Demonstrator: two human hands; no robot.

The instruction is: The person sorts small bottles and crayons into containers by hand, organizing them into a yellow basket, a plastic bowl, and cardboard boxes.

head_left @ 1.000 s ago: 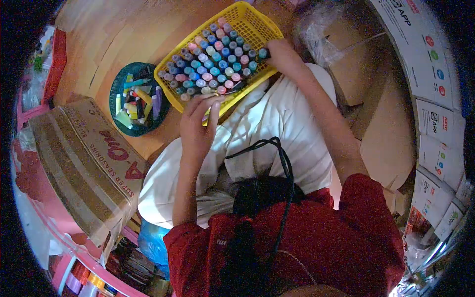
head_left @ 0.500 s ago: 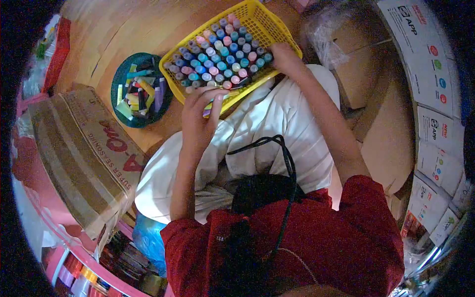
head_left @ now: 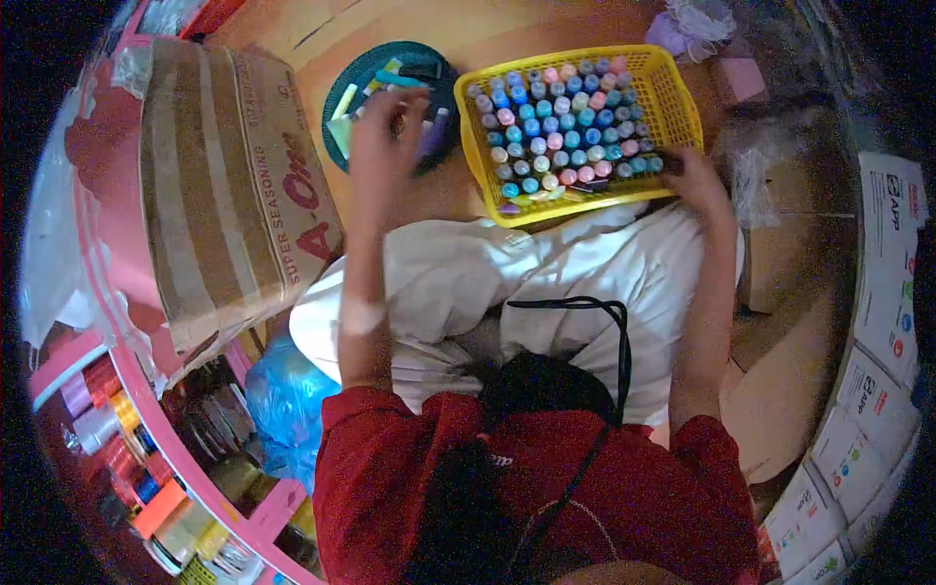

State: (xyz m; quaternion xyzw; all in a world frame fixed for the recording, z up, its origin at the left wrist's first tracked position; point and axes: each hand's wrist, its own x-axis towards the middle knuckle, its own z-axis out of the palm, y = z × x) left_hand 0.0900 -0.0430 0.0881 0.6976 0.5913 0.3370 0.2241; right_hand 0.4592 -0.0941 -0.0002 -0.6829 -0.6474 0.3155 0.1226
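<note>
A yellow plastic basket (head_left: 682, 107) rests by my folded legs, packed with upright round-topped tubes (head_left: 556, 124) in blue, teal, pink and grey. At its near right corner, my right hand (head_left: 698, 183) grips the rim, fingertips inside beside the tubes. My left hand (head_left: 390, 132) is over the round dark green basket (head_left: 447, 83), smeared by motion, so I cannot tell what its fingers hold. Around that hand show yellow, pale green, teal and purple sticks (head_left: 343, 101). A few small pieces, one purple (head_left: 508, 209), lie along the yellow basket's near side.
A large brown carton (head_left: 219, 175) stands at the left, near a pink-edged shelf (head_left: 185, 468) of colourful rolls. A blue plastic bag (head_left: 288, 400) sits by my left knee. White printed boxes (head_left: 882, 263) line the right, with clear wrap (head_left: 751, 175) beside the yellow basket.
My left hand has left the yellow basket's near left edge and moved left over the green basket. My right hand stays at the yellow basket's right corner. The view has shifted.
</note>
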